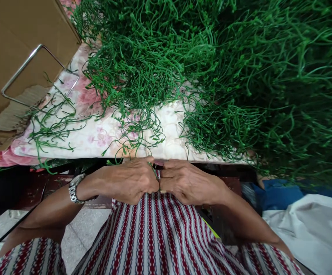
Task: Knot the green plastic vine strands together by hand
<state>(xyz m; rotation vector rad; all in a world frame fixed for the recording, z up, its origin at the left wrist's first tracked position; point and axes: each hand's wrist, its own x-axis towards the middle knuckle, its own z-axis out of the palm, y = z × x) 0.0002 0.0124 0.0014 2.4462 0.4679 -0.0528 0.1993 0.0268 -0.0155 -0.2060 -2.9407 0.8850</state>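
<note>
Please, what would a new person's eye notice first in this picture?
First, the big tangled heap of green stems, filling the top and right of the flowered cloth. Next, the left hand and right hand, close together at the cloth's near edge, and the shiny watch on the left wrist.

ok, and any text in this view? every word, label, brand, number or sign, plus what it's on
None readable.
Wristwatch: any markings too small or turned away to read.
Cardboard: no print seen on the visible side.
Floral cloth, striped shirt: pattern only, no lettering seen.
</note>
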